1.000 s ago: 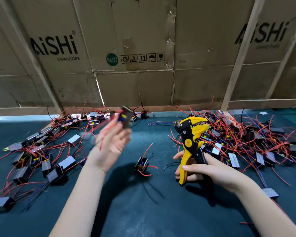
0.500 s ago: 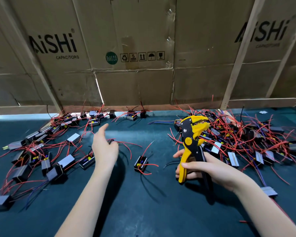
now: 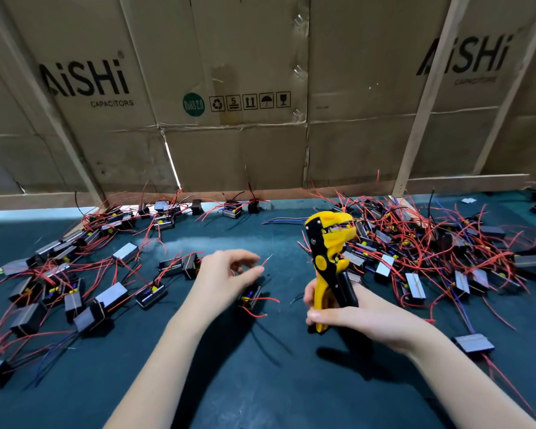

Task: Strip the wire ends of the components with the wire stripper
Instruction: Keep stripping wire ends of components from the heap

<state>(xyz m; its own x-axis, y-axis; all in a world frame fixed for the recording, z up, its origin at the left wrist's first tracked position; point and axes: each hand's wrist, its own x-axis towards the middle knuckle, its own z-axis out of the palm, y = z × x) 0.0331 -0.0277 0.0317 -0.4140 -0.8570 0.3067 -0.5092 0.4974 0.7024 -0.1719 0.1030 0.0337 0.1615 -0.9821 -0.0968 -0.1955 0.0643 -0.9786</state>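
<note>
Left of frame: a loose spread of small black box-shaped components with grey tops and red wire leads [image 3: 75, 274] lies on the dark teal bench mat [image 3: 260, 382], running from the lower left edge up toward the cardboard wall.

Centre-left: my left hand [image 3: 226, 278] reaches in from the bottom of the frame, palm down, over a single black component with yellow and blue parts and red leads [image 3: 250, 297] that sits alone on the mat at mid-frame. Fingers are loosely curled with thumb and forefinger drawn near each other. I cannot tell whether they pinch one of its red leads or only hover at it; one lead tip [image 3: 268, 260] stands up just right of the fingertips.

Centre-right: my right hand [image 3: 356, 317] grips the yellow-and-black wire stripper [image 3: 330, 252] by its handles, fingers wrapped round them. The tool stands upright, head up and facing right; its jaws appear parted.

Right of frame: a dense heap of the same black components tangled in red and some blue wires [image 3: 430, 252] sits behind and right of the stripper.

Top of frame: brown cardboard sheets printed "AiSHi CAPACITORS" [image 3: 229, 72] with pale wooden battens [image 3: 427, 97] form the back wall.
</note>
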